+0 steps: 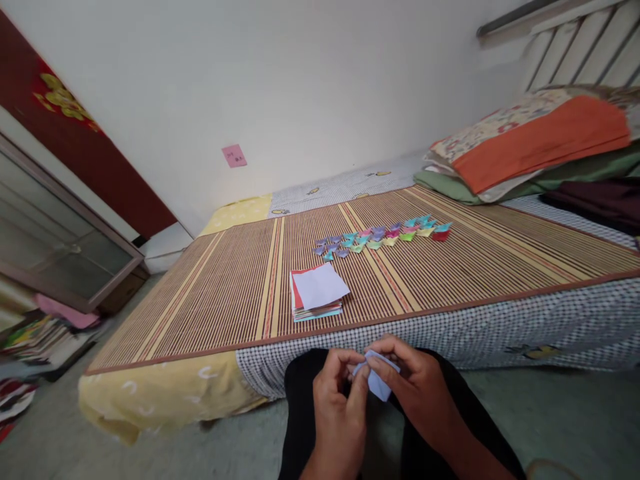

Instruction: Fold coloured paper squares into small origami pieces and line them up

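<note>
Between my two hands, above my knees, is a small piece of folded light-blue paper [380,385]. My left hand [341,400] pinches its left edge between thumb and fingers. My right hand [417,380] grips the upper right part, its thumb lying across the paper. The fingers cover part of the folds. Beyond them, a stack of square coloured paper [320,288] lies near the bed's front edge, with a pale sheet turned askew on top. Farther back stand several small folded paper pieces [383,237] in rows, in purple, teal, pink, yellow, green and red.
A striped bamboo mat [215,293] covers much of the bed, over a checked sheet [470,340]. Pillows with orange fabric [545,147] and dark folded cloth [595,203] lie at right. A glass-fronted cabinet [55,220] stands left. A pink note [234,156] is on the wall.
</note>
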`<control>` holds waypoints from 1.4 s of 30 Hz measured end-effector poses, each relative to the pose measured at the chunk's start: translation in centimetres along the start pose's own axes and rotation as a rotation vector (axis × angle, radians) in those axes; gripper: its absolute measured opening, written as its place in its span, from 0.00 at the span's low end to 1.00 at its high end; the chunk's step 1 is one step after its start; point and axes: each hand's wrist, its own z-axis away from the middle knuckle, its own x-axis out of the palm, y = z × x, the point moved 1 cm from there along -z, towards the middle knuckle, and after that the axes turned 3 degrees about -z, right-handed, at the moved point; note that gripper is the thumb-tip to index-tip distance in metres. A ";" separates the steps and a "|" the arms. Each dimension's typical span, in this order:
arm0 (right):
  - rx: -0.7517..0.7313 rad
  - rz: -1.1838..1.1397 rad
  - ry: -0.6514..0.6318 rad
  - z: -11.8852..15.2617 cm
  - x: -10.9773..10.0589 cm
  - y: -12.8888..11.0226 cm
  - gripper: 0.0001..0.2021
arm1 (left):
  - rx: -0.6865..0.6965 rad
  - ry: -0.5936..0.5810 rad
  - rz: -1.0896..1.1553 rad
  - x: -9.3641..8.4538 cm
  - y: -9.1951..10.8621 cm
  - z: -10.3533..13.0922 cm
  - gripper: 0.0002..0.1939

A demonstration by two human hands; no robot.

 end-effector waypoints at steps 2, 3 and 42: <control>-0.016 0.010 0.002 -0.1 0.0 0.0 0.11 | 0.002 0.008 -0.010 0.0 0.1 0.0 0.09; -0.025 0.013 0.005 -0.1 0.0 0.0 0.11 | 0.008 0.012 -0.019 0.0 0.0 0.0 0.08; -0.068 -0.050 -0.089 -0.1 -0.2 -0.2 0.05 | -0.025 -0.115 0.100 -0.1 0.1 -0.1 0.11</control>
